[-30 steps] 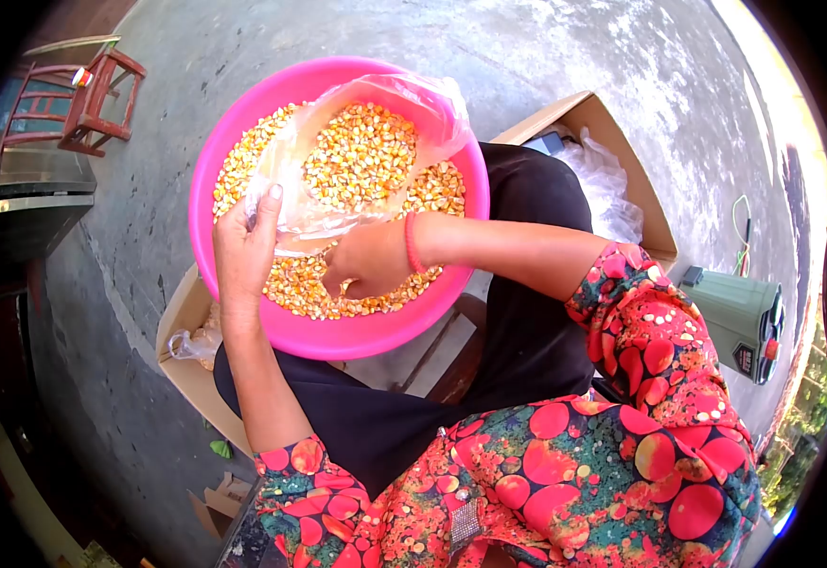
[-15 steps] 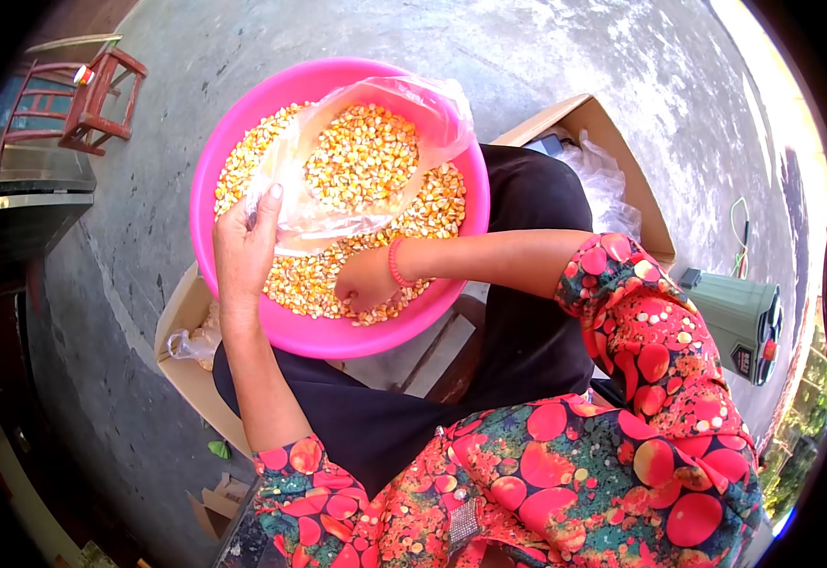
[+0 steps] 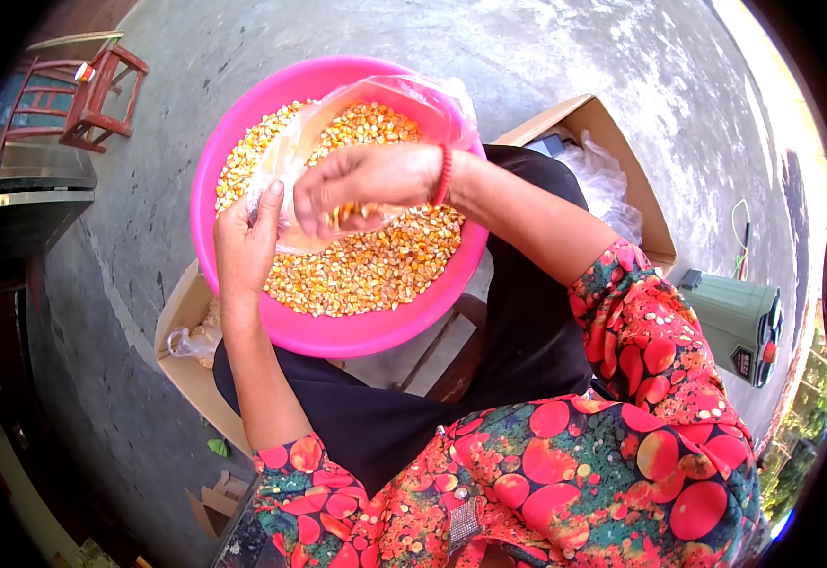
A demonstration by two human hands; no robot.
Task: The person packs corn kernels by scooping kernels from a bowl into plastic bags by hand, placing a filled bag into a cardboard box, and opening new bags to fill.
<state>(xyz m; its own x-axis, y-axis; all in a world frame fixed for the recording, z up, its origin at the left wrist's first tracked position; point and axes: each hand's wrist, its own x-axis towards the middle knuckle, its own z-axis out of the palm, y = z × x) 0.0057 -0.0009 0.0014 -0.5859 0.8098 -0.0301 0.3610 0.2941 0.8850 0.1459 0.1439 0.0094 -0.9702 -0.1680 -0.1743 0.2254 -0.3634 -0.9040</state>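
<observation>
A pink basin (image 3: pixel 338 341) across my knees holds loose yellow corn kernels (image 3: pixel 366 275). Inside it lies a clear plastic bag (image 3: pixel 432 99), its mouth spread, with kernels in it. My left hand (image 3: pixel 246 237) pinches the bag's near left edge between thumb and fingers. Over the bag's opening, my right hand (image 3: pixel 361 185), with a red bracelet at the wrist, is curled round some kernels that show beneath its fingers.
An open cardboard box (image 3: pixel 641 175) with plastic bags stands right of the basin, another box (image 3: pixel 196 379) at lower left. A green container (image 3: pixel 730 317) is at the right, a red wooden chair (image 3: pixel 96 99) at upper left.
My right hand dipped into the loose kernels at the near side of the basin, then rose up and away over the bag with kernels in it. My left hand has stayed on the bag.
</observation>
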